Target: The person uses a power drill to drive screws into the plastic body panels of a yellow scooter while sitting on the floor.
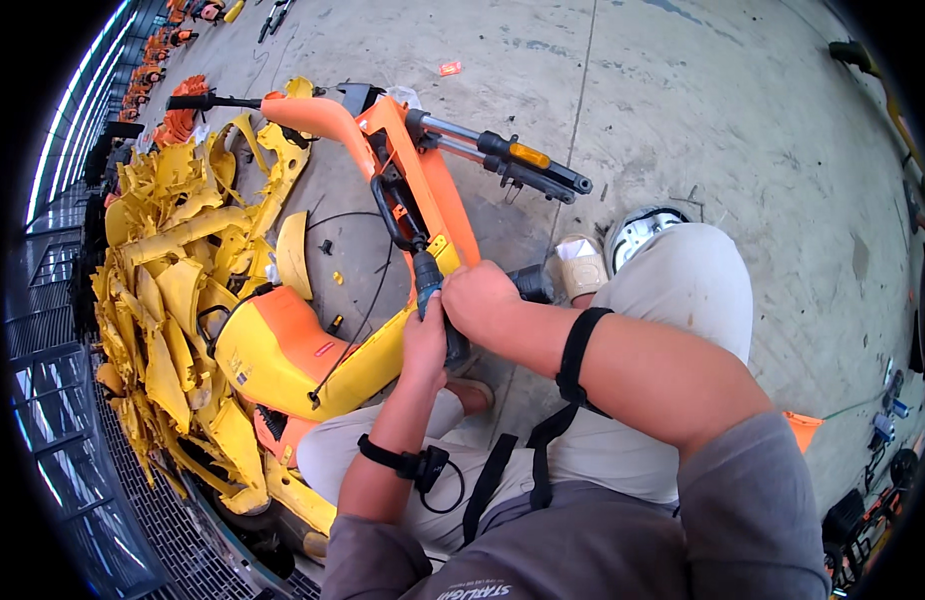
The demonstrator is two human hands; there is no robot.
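A dark cordless drill (454, 345) is in both of my hands, its chuck end reaching into the opened front body of an orange and yellow scooter (447, 205). My right hand (482, 300) is wrapped round the drill's handle, whose dark base sticks out on the right. The fingers of my left hand (422, 340) are closed on the drill's body. Where the bit meets the scooter is too small to make out. The scooter lies tilted, with its fork (512, 155) pointing right and its handlebar grip (189, 102) to the far left.
A large heap of broken yellow plastic panels (172, 290) rises at the left. A black cable (377, 275) trails beside the scooter. A white helmet-like thing (647, 235) sits by my right knee. An orange bin-like object (804, 430) and tools (882, 425) lie right.
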